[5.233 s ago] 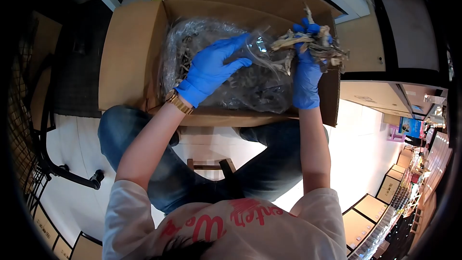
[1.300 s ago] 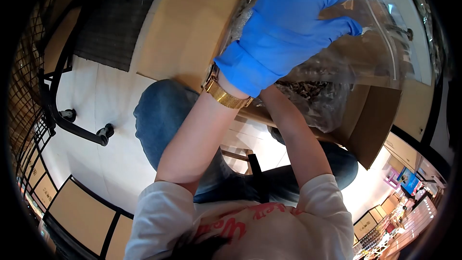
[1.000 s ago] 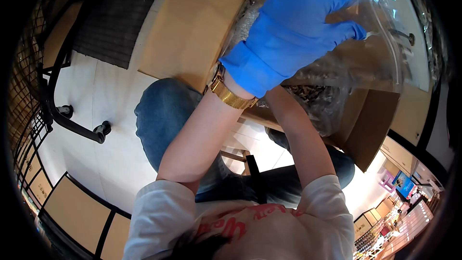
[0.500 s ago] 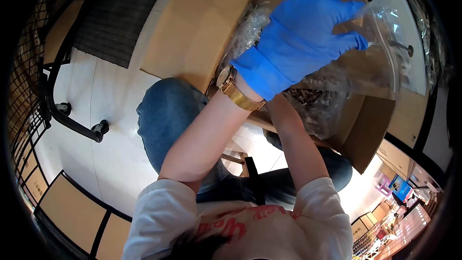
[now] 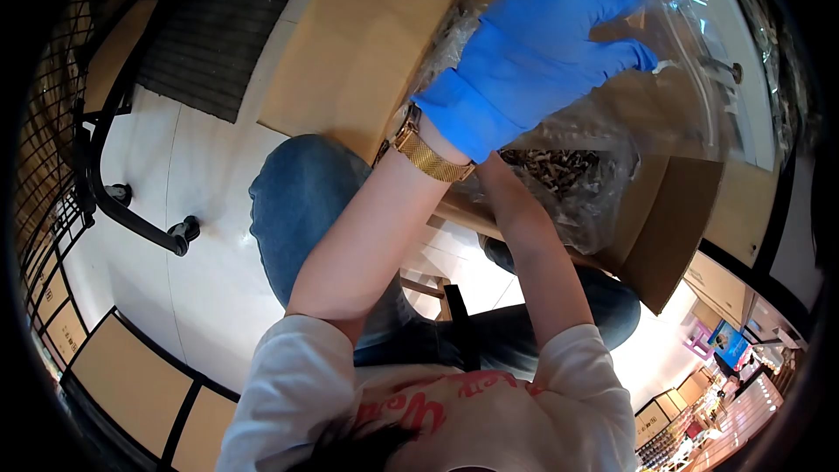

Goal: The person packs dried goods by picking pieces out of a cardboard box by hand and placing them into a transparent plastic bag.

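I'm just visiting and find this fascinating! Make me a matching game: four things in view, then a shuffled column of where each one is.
Things
1. Gold mesh-band watch
2. Clear zip bag
3. Brown dried pieces
4. Dark ribbed mat

Places
A. In plastic, inside the cardboard box
B. On the pale floor
C. Around the wrist of the left hand
D. At the left hand's gloved fingertips

Pairs: 1-C, 2-D, 3-A, 4-B

Red lettering (image 5: 427, 413) on white shirt (image 5: 533, 433): words unclear.
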The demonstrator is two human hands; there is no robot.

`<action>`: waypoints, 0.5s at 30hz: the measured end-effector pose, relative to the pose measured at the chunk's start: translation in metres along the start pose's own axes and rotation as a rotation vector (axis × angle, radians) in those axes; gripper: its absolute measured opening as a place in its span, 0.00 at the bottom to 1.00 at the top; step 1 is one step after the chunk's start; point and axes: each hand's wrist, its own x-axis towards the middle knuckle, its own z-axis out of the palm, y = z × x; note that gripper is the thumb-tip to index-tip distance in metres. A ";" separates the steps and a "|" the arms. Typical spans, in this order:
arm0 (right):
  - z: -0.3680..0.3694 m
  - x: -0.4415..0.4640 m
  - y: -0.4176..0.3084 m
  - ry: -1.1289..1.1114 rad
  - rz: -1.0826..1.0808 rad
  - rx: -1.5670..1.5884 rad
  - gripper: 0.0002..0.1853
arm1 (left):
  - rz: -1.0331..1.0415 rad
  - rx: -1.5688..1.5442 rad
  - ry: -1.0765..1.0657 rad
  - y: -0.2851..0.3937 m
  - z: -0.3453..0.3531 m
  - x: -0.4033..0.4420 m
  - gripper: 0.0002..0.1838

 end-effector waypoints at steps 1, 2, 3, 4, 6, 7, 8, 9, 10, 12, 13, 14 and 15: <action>0.000 0.000 0.001 0.004 0.003 0.021 0.26 | 0.046 -0.011 0.054 -0.001 0.001 0.001 0.22; 0.000 0.000 0.001 0.006 0.003 0.042 0.26 | 0.049 -0.013 0.053 -0.002 0.002 0.001 0.22; 0.000 0.000 0.001 0.011 0.005 0.071 0.26 | 0.026 0.021 0.027 -0.001 0.001 0.002 0.22; 0.000 -0.001 0.002 0.016 0.007 0.103 0.26 | 0.003 0.054 0.002 0.000 0.001 0.002 0.22; -0.002 -0.002 0.003 0.021 0.017 0.184 0.26 | 0.018 0.032 0.021 0.001 0.000 0.003 0.22; -0.003 -0.002 0.003 0.027 0.022 0.229 0.26 | 0.030 0.012 0.042 0.002 0.000 0.003 0.22; -0.005 0.000 0.005 0.032 0.028 0.294 0.26 | 0.032 0.008 0.040 0.003 -0.002 0.002 0.22; -0.008 -0.002 0.006 0.037 0.035 0.366 0.26 | -0.027 0.049 -0.025 0.010 -0.007 0.003 0.21; -0.009 -0.004 0.008 0.043 0.044 0.451 0.26 | -0.085 0.092 -0.090 0.017 -0.012 0.005 0.21; -0.012 -0.008 0.012 0.055 0.070 0.681 0.26 | -0.173 -0.008 -0.196 0.030 -0.025 0.014 0.23; -0.013 -0.011 0.014 0.060 0.094 0.833 0.26 | -0.217 -0.060 -0.250 0.030 -0.024 0.015 0.24; -0.014 -0.016 0.017 0.064 0.121 0.969 0.26 | -0.264 -0.109 -0.302 0.030 -0.023 0.015 0.25; -0.018 -0.020 0.021 0.076 0.131 1.016 0.26 | -0.190 -0.171 -0.245 0.026 -0.017 0.014 0.25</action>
